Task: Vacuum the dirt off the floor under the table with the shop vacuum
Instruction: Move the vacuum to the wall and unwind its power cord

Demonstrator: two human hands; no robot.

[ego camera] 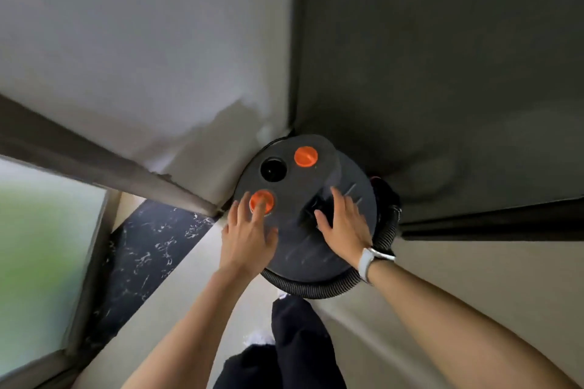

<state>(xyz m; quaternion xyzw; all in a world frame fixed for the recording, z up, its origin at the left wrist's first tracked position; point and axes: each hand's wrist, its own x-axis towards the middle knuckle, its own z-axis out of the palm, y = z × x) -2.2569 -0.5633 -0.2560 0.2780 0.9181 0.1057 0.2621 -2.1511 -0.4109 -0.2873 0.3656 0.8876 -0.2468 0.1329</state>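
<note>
Pale grey walls meet in a corner ahead of me, the right one in deep shadow, with a frosted window [41, 249] low on my left and a strip of black speckled floor [148, 249] beside a lighter floor band. Tucked into that corner stands the round black plastic shop vacuum [300, 240], seen from above, its ribbed black hose [316, 289] looped around the near side of the drum. On its lid I see a dark open port [273, 169] and two orange round caps, one farther [305, 156] and one nearer [261, 201].

My left hand [248, 238] lies flat on the lid with fingers spread and straight, one fingertip pressing on the nearer orange cap; it holds nothing. My right hand [343, 224], with a white watch [368, 262] on the wrist, rests on the lid at the black carry handle [316, 208], fingers stretched over it and not yet curled round it as far as I can tell.

I judge the job is barely begun: the vacuum sits parked in the corner, the hose is coiled, no nozzle is in either hand, and no table or dirt shows. Left to do: lift or pull the vacuum out, uncoil the hose, switch on, reach under the table and clean
</note>
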